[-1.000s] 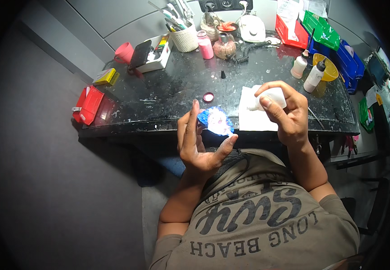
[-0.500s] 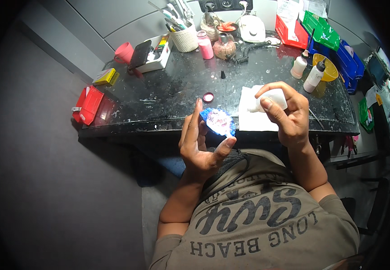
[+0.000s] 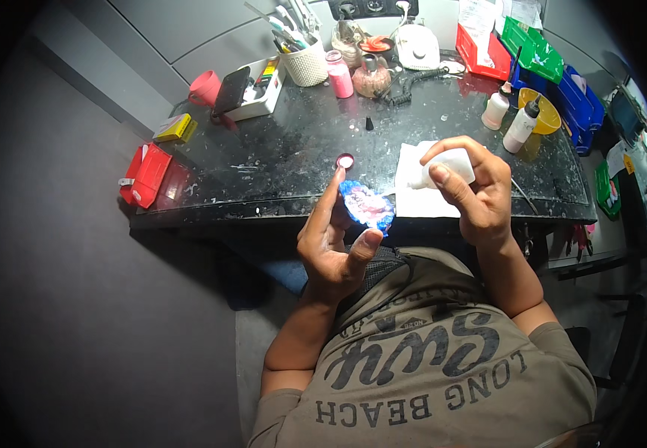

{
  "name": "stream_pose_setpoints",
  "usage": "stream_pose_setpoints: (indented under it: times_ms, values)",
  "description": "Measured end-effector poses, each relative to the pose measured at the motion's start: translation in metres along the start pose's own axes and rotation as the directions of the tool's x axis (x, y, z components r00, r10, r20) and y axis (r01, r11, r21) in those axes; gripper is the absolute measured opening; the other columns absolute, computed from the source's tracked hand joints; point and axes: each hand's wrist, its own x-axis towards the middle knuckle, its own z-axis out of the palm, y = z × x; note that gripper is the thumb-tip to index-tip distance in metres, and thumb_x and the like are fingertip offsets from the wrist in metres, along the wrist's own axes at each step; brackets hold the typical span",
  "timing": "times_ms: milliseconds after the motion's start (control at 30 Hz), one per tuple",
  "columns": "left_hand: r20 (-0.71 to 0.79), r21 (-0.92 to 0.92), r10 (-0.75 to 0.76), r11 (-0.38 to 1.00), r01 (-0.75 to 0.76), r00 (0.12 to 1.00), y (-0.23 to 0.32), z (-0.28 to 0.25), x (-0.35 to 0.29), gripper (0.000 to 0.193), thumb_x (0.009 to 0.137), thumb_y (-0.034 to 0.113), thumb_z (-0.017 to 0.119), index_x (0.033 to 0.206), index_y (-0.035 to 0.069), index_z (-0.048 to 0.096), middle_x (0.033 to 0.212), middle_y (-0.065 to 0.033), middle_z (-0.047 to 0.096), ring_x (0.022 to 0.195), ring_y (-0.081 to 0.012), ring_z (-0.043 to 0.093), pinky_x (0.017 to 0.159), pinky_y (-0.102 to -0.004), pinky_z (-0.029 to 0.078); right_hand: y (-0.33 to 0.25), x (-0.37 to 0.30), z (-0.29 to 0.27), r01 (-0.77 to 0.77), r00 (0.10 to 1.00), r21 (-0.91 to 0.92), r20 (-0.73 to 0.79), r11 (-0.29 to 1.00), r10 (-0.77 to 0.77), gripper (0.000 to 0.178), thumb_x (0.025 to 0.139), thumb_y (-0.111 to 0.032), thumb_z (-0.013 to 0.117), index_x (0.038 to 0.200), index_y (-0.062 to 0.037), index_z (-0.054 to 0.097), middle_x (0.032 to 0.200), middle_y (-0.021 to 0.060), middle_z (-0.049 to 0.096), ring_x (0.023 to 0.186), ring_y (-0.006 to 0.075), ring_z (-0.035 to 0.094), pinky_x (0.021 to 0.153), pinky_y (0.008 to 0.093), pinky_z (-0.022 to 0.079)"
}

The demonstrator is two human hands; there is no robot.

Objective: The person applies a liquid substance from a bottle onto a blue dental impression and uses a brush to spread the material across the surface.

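Blue-white piece [image 3: 368, 206] rightward, near worktop [image 3: 297, 142]

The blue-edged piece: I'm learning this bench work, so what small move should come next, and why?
Perhaps bring the white piece in the right hand slightly closer to the blue-edged piece. The left hand holds that one with its pale, brightly lit side in view, while the white piece is pinched apart from it.
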Motion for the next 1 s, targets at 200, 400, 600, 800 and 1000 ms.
stream_pose_setpoints:
  times_ms: [200,400,600,800,1000]
  values:
    - [0.044,-0.162,-0.105,0.981,0.111,0.993,-0.003,-0.006,-0.003,0.083,0.093,0.040,0.076,0.144,-0.017,0.044,0.122,-0.0212,0.063,0.112,-0.0192,0.061,0.098,-0.0319,0.049,-0.003,0.000,-0.001,-0.004,1.000,-0.018,0.012,1.000,0.004,0.015,0.096,-0.011,0.067,0.103,0.0031,0.067,0.082,0.0020,0.068,0.072,0.0031,0.059,0.062,0.0179,0.044]
    - [0.059,-0.171,-0.177,0.968,0.184,0.983,-0.012,-0.014,-0.003,0.092,0.092,0.056,0.067,0.139,-0.020,0.047,0.104,-0.0208,0.067,0.078,-0.0238,0.071,0.066,-0.0360,0.062,-0.008,-0.006,0.000,0.051,0.999,-0.012,0.006,0.999,-0.051,0.016,0.096,-0.011,0.067,0.102,0.0032,0.067,0.083,0.0037,0.068,0.071,0.0052,0.060,0.064,0.0196,0.046]
    - [0.015,-0.221,-0.150,0.964,0.150,0.989,-0.003,-0.009,-0.003,0.101,0.086,0.058,0.070,0.142,-0.021,0.041,0.121,-0.0281,0.063,0.085,-0.0251,0.072,0.069,-0.0381,0.064,-0.017,-0.013,-0.006,0.091,0.996,-0.098,0.029,0.991,-0.089,0.016,0.095,-0.011,0.068,0.101,0.0037,0.067,0.076,0.0027,0.065,0.063,0.0050,0.056,0.059,0.0195,0.040]
    - [0.084,-0.179,-0.117,0.975,0.131,0.990,-0.007,-0.015,-0.007,0.108,0.083,0.061,0.072,0.143,-0.022,0.038,0.136,-0.0315,0.054,0.093,-0.0255,0.072,0.072,-0.0402,0.066,-0.024,-0.019,-0.007,0.156,0.988,-0.122,0.011,0.980,-0.156,0.015,0.092,-0.008,0.068,0.099,0.0043,0.068,0.073,0.0021,0.064,0.059,0.0047,0.055,0.057,0.0197,0.039]
    - [0.059,-0.193,-0.104,0.974,0.114,0.993,-0.007,-0.015,-0.007,0.108,0.083,0.060,0.073,0.143,-0.022,0.038,0.135,-0.0324,0.055,0.092,-0.0265,0.072,0.070,-0.0415,0.067,-0.024,-0.022,-0.008,0.146,0.989,-0.131,0.026,0.981,-0.144,0.015,0.092,-0.009,0.069,0.100,0.0040,0.068,0.072,0.0023,0.064,0.058,0.0045,0.055,0.055,0.0196,0.039]
